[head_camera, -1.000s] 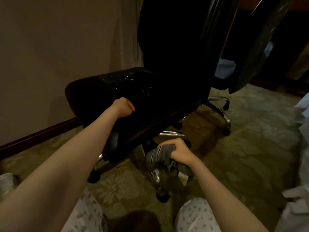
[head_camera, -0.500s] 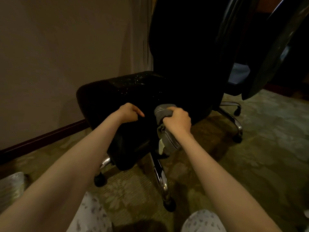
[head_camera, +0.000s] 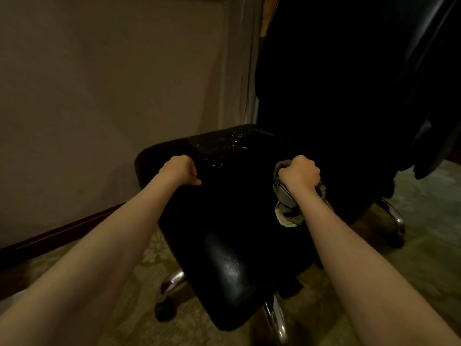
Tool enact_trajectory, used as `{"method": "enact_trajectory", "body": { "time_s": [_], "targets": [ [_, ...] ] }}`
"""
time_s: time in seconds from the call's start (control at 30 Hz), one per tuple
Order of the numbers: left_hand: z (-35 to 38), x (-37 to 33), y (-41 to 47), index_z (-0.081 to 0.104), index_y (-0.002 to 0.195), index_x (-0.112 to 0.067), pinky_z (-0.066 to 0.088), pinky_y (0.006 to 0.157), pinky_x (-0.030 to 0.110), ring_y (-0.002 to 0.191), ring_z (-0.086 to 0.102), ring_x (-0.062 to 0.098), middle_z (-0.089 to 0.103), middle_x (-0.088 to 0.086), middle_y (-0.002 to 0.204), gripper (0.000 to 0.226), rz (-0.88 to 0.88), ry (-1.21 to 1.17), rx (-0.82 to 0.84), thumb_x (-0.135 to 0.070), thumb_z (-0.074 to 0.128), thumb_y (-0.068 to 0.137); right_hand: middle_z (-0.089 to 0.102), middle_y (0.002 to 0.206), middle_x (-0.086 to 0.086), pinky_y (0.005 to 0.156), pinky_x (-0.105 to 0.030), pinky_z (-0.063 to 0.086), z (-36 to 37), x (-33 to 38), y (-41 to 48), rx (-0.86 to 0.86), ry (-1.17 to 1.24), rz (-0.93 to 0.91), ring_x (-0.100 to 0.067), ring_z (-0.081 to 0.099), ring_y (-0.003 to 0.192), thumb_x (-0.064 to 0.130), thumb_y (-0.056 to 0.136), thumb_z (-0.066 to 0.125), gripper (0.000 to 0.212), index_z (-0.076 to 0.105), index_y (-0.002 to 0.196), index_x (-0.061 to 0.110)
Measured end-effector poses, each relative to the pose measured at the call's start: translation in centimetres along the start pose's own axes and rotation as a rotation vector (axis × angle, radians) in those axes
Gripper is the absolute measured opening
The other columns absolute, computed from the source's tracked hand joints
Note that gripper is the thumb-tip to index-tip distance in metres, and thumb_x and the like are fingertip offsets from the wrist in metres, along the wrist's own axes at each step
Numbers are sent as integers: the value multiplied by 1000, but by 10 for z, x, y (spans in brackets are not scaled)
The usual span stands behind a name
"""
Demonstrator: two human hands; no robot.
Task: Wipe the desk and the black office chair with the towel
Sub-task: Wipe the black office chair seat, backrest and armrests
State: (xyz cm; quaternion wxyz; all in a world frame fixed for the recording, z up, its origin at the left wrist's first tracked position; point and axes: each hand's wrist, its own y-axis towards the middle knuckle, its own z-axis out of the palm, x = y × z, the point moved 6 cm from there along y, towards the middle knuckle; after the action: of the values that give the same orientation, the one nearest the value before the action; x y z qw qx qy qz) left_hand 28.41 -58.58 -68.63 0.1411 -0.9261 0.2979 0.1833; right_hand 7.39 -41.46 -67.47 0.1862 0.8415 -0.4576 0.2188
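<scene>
Head view: a black office chair (head_camera: 232,221) seen from above and in front, seat toward the person, tall back rising at the right.
Right hand: the right hand (head_camera: 299,174) is closed in a fist around a bunched grey towel (head_camera: 287,208), pressed onto the right rear part of the seat near the foot of the back; loose folds and a small label hang below the wrist.
Left hand: the left hand (head_camera: 180,170) is curled shut on the left side of the seat, thumb along the surface; whether it grips the edge or only braces on top I cannot tell.
Seat surface: pale specks (head_camera: 222,143) lie scattered across the rear left of the cushion, well apart from the towel.
Base: chrome legs (head_camera: 275,318) and a caster (head_camera: 164,308) stand on patterned carpet (head_camera: 424,208).
Desk: not in view.
Step, as judged: wiping the seat, with the specked patch likely not yet covered.
Risk, rolling: a hard push could send the chair rolling or swivelling away, since it sits on casters and only the left hand steadies it.
Risk, towel: wadded so tightly, little cloth meets the seat, so strokes may miss or merely smear the specks.
Risk, dangling end: the hanging folds could drag grit back over wiped areas.
</scene>
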Motion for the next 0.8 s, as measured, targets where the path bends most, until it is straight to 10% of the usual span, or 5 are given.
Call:
{"method": "enact_trajectory", "body": {
  "time_s": [0.5,0.67,0.8],
  "targets": [
    [5,22,36,64,90,-16,45,65,17,86,53,10,57,-6,85,15,173,-119,148,-25,72,81,63,119,-8,88,-33,49,80,138,23,69,176,-107,-27,58,111,15,88,57,32,64,118,20],
    [-34,42,76,58,102,-19,47,92,34,107,55,21,57,9,119,23,118,-89,-35,-18,70,82,61,121,-11,89,-36,48,32,125,45,-159,5,-42,-31,56,114,20,87,60,35,61,122,18],
    [-47,68,96,40,134,-14,37,106,44,126,38,32,38,15,137,71,-37,37,-53,-34,75,76,51,130,-12,94,-41,42,53,94,49,99,-308,66,-33,49,119,39,86,58,53,45,135,23]
  ]
}}
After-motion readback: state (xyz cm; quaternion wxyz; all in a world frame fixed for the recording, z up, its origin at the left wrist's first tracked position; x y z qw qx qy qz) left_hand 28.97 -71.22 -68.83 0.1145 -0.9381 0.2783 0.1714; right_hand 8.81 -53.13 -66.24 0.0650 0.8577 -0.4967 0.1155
